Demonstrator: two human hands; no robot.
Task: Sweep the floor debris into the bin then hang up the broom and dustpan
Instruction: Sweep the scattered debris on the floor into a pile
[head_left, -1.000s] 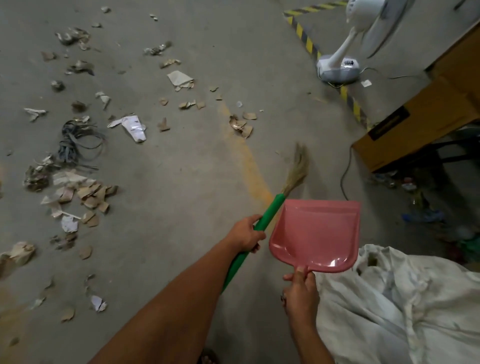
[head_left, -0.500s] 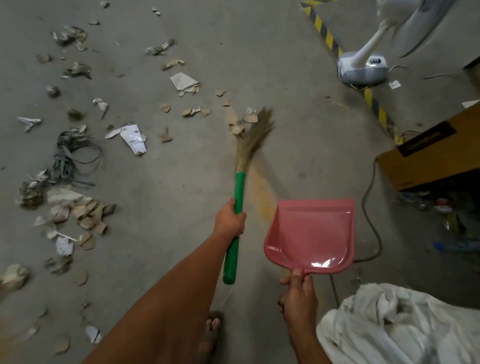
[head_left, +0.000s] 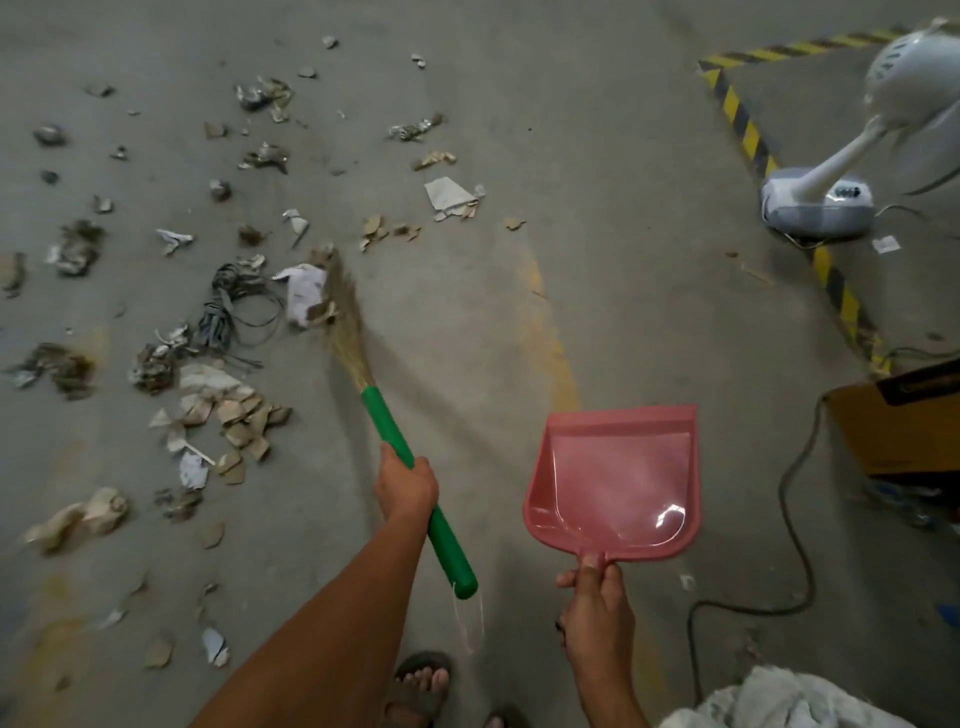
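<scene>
I note left hand (head_left: 406, 486) gripping green broom (head_left: 395, 441) handle; long axis runs up-left, bristles touching white paper (head_left: 304, 291). Debris (head_left: 223, 410) lies left of that hand, nearer it. Right hand (head_left: 595, 608) grips pink dustpan (head_left: 615, 483), empty, raised ahead of it.

This looks like a workshop or warehouse floor. The bare grey concrete floor (head_left: 519, 130) carries a worn yellow painted line (head_left: 550, 332) and black-and-yellow hazard tape (head_left: 737, 119) marking off a zone. A white pedestal fan (head_left: 831, 192) stands on that tape, a cardboard box (head_left: 904, 426) sits at the right edge, a power cable (head_left: 795, 499) trails across the concrete, and scraps of card and paper (head_left: 228, 410) lie scattered about.
</scene>
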